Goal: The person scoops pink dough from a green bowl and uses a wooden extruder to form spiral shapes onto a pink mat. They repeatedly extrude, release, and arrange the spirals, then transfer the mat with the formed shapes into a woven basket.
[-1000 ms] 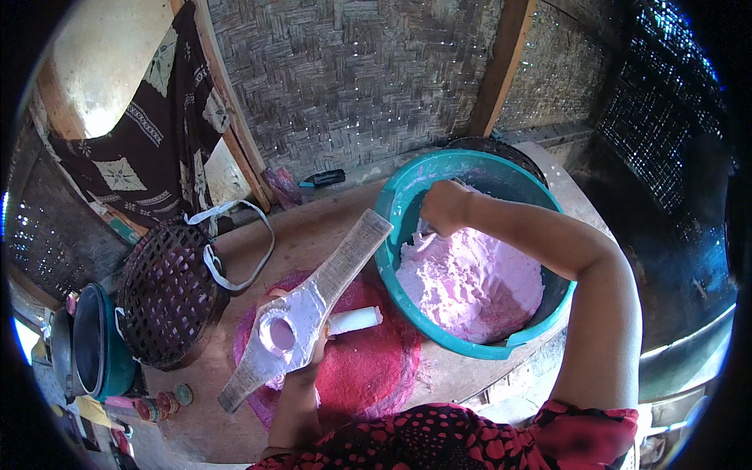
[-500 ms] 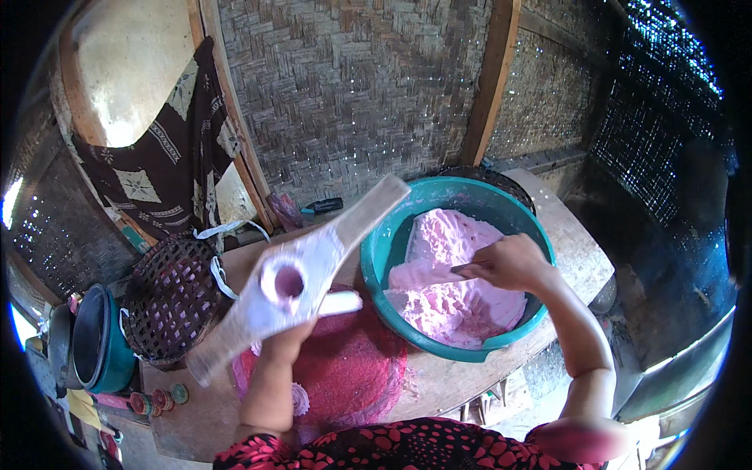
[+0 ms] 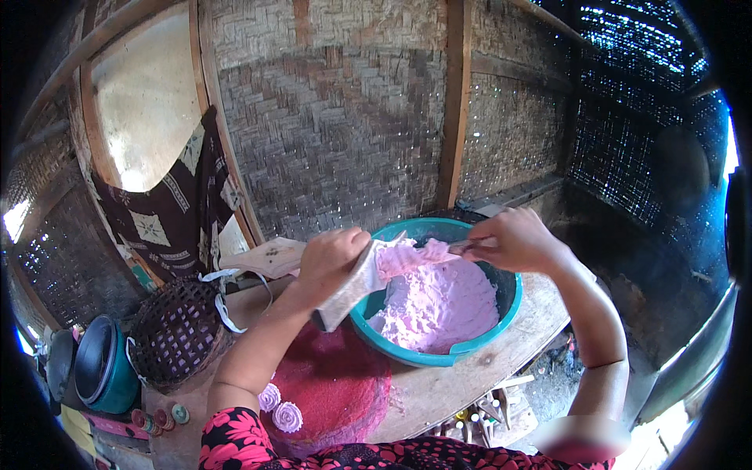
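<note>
A woven wall (image 3: 337,133) stands behind a wooden table (image 3: 501,352). On the table sits a teal basin (image 3: 439,356) of pink dough (image 3: 439,301), and beside it a round red mat (image 3: 337,384) bearing two small pink rosettes (image 3: 280,407). A dark basket (image 3: 176,333) rests at the left, near a teal pot (image 3: 106,364). The left hand (image 3: 333,254) grips a wooden mould (image 3: 352,286), tilted over the basin's rim. The right hand (image 3: 509,239) pinches dough against the mould's upper end, fingers closed.
</note>
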### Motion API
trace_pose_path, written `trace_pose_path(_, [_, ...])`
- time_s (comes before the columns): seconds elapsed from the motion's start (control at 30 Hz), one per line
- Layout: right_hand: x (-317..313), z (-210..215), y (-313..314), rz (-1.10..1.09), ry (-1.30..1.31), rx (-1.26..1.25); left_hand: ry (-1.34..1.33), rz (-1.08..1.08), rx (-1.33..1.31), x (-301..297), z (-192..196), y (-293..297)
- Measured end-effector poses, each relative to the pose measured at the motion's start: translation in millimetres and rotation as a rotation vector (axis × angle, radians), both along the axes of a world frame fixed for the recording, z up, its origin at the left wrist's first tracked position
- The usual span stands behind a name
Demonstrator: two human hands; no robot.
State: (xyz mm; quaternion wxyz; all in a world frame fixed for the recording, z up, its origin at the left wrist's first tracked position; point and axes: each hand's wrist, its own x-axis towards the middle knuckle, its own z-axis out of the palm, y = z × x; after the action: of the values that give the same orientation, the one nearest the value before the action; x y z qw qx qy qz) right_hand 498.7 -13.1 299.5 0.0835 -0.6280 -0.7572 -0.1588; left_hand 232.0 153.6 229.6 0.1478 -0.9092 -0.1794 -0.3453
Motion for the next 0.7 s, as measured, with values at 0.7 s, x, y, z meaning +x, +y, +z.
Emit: trace_pose_path(0.7, [-44,-62,-30,-0.012,-0.120,0.543,-0.123,0.240,-0.130,-28,-39,33])
